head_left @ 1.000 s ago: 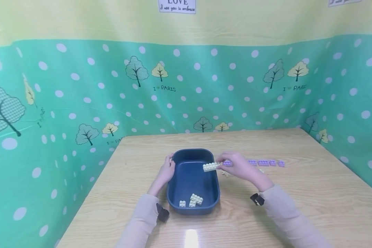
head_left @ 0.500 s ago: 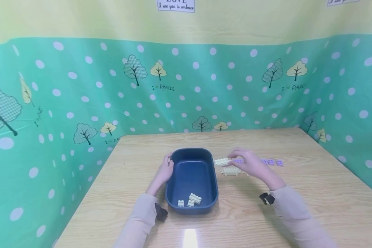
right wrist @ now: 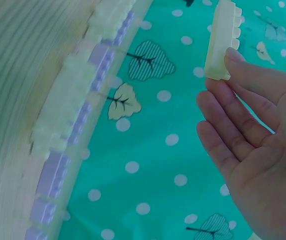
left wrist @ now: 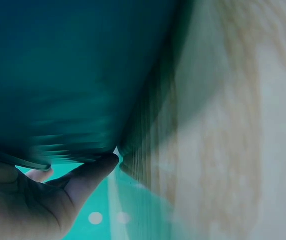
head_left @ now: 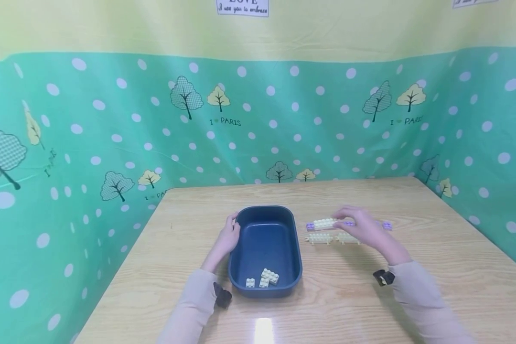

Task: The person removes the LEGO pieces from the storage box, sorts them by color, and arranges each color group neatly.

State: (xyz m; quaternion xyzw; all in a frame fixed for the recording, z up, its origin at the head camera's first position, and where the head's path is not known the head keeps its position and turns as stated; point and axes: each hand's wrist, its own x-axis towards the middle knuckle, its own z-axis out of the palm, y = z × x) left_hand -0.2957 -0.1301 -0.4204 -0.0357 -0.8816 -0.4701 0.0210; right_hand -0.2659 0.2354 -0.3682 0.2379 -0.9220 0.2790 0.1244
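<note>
My left hand (head_left: 229, 238) grips the left rim of a dark blue tray (head_left: 300, 258), its thumb and fingers on either side of the wall. In the left wrist view, fingers (left wrist: 90, 180) touch the tray wall (left wrist: 73, 100). My right hand (head_left: 363, 229) pinches one end of a long cream building brick (head_left: 324, 223) between thumb and fingers. The right wrist view shows this brick (right wrist: 220, 42) raised above the table, studs to the right. Behind it in the head view runs a row of purple bricks (head_left: 387, 225), partly hidden by the hand.
Two cream studded pieces (head_left: 319, 238) with small side pegs lie in front of the purple row. Several small cream bricks (head_left: 268, 275) lie in the tray's near end. A green dotted curtain (head_left: 258, 119) hangs behind the wooden table (head_left: 189, 210).
My right hand has carried the cream brick rightward, from over the tray's right rim to above the row of bricks. The cream pegged pieces have come into view. My left hand stays on the tray.
</note>
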